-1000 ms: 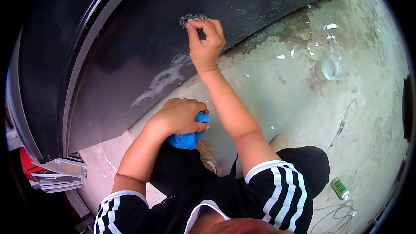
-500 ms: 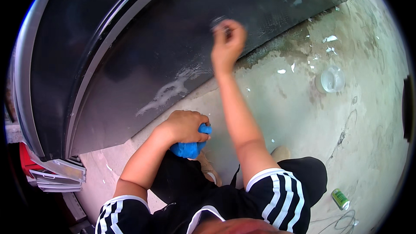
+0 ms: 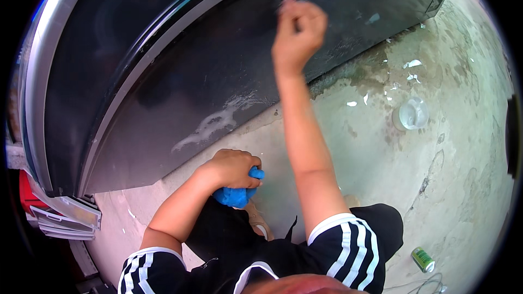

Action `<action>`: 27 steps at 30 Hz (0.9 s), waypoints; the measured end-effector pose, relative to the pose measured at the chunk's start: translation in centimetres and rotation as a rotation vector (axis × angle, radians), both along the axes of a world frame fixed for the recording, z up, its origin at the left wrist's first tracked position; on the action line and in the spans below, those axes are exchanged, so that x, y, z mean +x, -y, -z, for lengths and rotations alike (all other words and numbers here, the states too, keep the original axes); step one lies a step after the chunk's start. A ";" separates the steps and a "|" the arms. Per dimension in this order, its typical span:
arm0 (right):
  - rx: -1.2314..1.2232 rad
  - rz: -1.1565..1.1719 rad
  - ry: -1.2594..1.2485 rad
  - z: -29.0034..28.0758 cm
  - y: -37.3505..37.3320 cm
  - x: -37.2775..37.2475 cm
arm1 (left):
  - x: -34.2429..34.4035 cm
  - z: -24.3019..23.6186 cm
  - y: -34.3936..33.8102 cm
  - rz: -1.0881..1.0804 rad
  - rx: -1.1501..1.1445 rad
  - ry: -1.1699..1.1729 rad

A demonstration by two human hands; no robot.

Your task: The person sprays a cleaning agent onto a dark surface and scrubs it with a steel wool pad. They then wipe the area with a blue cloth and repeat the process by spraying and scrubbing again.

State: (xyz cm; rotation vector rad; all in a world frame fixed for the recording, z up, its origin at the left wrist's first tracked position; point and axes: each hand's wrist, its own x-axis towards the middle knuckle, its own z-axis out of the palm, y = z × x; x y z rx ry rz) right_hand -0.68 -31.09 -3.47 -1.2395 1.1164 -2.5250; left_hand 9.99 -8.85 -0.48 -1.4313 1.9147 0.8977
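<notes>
My left hand grips a crumpled blue cloth above my knee, below the dark grey appliance panel. My right hand is raised to the upper part of that panel with fingers pinched at a pale scuffed spot, slightly blurred; whether something small is between the fingertips I cannot make out. A whitish patchy residue marks the lower panel to the left of my right arm, and smaller pale flecks lie to its right.
On the concrete floor at the right are a clear plastic tub, white scraps, a green spray can and a grey cable. Flat panels and a red object lie at the lower left.
My right hand has moved up and to the right along the panel, still pinched. My left hand with the cloth appears somewhat lower in view.
</notes>
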 end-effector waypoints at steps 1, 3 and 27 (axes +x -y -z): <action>0.018 0.021 0.076 -0.8 1.9 -1.9 | -0.1 -0.2 -0.3 0.002 -0.025 -0.005; 0.068 0.035 0.132 -1.8 2.4 -2.2 | -0.2 0.0 -0.6 0.011 -0.028 -0.012; -0.061 -0.197 -0.044 -2.4 -3.3 2.7 | -1.2 0.5 -0.6 0.065 -0.043 -0.035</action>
